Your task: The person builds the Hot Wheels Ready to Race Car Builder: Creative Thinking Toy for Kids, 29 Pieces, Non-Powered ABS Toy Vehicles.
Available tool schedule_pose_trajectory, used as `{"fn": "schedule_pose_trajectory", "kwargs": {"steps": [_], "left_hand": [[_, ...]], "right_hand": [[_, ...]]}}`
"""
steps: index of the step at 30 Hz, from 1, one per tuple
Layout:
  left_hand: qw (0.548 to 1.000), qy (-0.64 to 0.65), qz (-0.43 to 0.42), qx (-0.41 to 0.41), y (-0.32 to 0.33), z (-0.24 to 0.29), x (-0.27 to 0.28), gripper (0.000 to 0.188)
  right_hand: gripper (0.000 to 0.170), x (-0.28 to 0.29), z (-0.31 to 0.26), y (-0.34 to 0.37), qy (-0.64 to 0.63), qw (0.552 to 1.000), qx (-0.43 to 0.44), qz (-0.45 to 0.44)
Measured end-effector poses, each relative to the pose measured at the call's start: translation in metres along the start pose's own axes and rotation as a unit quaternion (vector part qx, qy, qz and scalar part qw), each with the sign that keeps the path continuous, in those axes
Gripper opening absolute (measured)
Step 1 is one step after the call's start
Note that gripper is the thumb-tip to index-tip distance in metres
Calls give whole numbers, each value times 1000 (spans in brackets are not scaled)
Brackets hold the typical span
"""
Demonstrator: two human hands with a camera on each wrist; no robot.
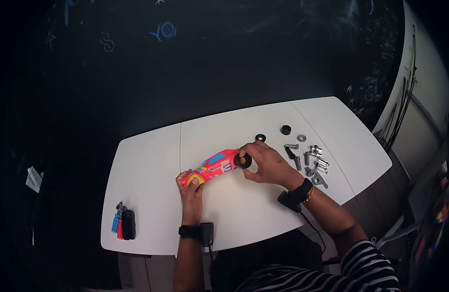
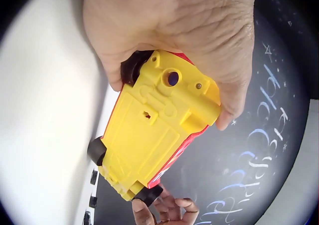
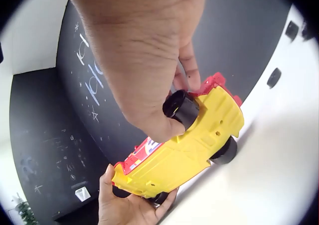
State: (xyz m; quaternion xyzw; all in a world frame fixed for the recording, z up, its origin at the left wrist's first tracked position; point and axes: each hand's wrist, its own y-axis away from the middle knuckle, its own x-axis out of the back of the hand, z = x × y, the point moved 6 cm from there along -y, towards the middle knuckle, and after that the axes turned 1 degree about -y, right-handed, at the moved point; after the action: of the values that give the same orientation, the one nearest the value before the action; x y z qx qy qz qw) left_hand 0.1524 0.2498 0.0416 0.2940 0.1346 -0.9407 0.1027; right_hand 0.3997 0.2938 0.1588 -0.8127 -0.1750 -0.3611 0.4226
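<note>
A red toy car [image 1: 216, 166] with a yellow underside [image 2: 144, 125] and a blue window is held up over the white table. My left hand [image 1: 191, 198] grips one end of it, thumb on one side and fingers on the other. At the opposite end, my right hand [image 1: 270, 166] pinches a black wheel [image 3: 182, 109] against the car's side, thumb and fingers around its rim. Across from that wheel, another black wheel [image 3: 225, 151] sits on the car. Close to my left thumb, a yellow wheel arch shows without a tyre.
Loose black tyres [image 1: 286, 130] and a grey ring [image 1: 301, 138] lie beyond my right hand. Several grey bolts [image 1: 298, 163] and shiny silver parts [image 1: 322, 165] are at the right. Blue- and red-handled tools and a black piece [image 1: 128, 225] lie at the left. A blackboard [image 1: 210, 73] stands behind the table.
</note>
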Motion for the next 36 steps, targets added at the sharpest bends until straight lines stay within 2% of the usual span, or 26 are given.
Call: {"fn": "schedule_pose_trajectory", "kwargs": {"steps": [3,5,8,11,13,14,15,17,18,20,21,24,25,27,31,32,33,34,36], "left_hand": [[1000,-10,2,7,1,1,1,54],[1000,-16,0,12,1,0,-1,53],[999,-40,7,12,0,-1,1,53],[998,-67,11,14,-2,-3,4,54],[996,-81,21,14,-2,-4,6,56],[996,-80,23,14,-3,-5,7,56],[996,-83,20,11,-4,-6,8,57],[996,-85,18,7,-3,-6,8,57],[996,-89,19,11,-3,-5,7,57],[996,-92,19,13,-3,-4,6,57],[995,-96,21,18,-3,-4,7,57],[993,-116,25,12,-2,-2,4,55],[991,-128,26,3,-1,-1,3,53],[992,-125,25,1,-3,-2,6,53],[992,-120,28,-2,-2,-3,4,53],[992,-119,28,-1,-2,-2,4,53],[994,-106,26,7,-2,-2,5,54],[995,-91,25,15,-2,-3,6,54],[996,-88,24,17,-4,-5,7,54]], "right_hand": [[43,-8,4,2,16,1000,-15,-10],[51,-9,4,3,47,999,5,22],[55,-10,7,4,62,997,6,42],[52,-3,13,-2,11,999,9,37],[45,12,31,-5,-72,991,-75,88],[40,18,50,-9,-102,985,-73,118],[38,19,78,-10,-168,963,-157,139],[37,23,114,-14,-178,941,-249,143],[37,21,126,-12,-177,942,-248,142],[37,1,160,-9,7,965,-258,36],[37,-9,175,-7,7,966,-256,37],[44,-47,194,-2,98,980,-174,-5],[44,-48,191,-6,96,980,-171,-5],[43,-55,191,-7,133,966,-201,-89],[38,-33,163,-12,132,973,-189,-34],[40,-14,137,-14,12,977,-206,53],[42,2,115,-14,-107,960,-218,139],[42,8,96,-13,-106,961,-218,136],[39,14,54,-10,-247,951,-118,146]]}}
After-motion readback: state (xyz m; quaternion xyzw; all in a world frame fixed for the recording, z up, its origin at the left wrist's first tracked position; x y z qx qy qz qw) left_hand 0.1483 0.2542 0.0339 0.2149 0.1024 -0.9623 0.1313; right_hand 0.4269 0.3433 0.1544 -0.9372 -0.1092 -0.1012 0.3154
